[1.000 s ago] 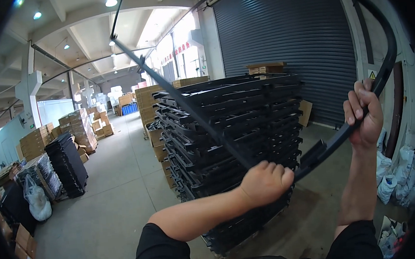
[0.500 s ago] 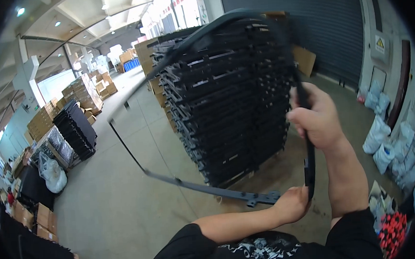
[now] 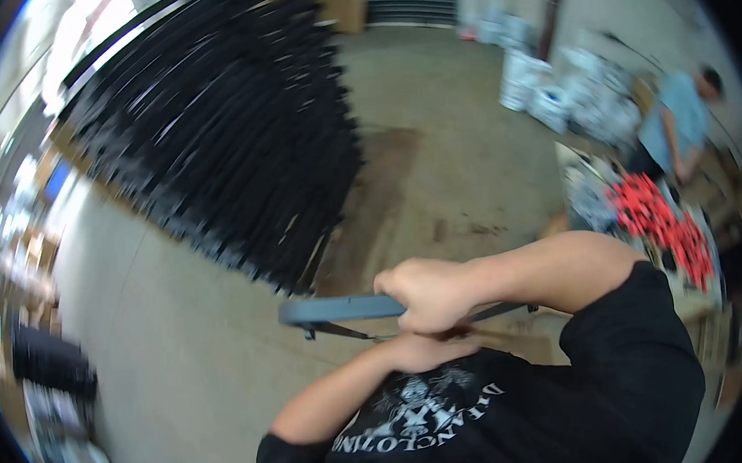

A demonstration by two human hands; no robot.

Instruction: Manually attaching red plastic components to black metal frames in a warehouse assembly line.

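Note:
I hold a dark grey metal frame (image 3: 339,308) close in front of my chest, its wide bar facing up and a thinner bar running beneath. My right hand (image 3: 438,297) is closed around the frame's upper bar. Just below it, against my shirt, my left hand (image 3: 427,351) is closed on the frame's lower part; its fingers are partly hidden. To the far left rises a tall stack of black metal frames (image 3: 219,147).
A worktable (image 3: 694,305) at the right bears a heap of red and black parts (image 3: 658,220). Beside it a person in a light blue shirt (image 3: 680,124) stands. White sacks (image 3: 585,92) line the wall. A black stack (image 3: 53,361) lies at the left.
My view has swung right and down, so the stack now sits farther left. The frame has been turned and drawn in toward my chest. Both hands have come close together on it.

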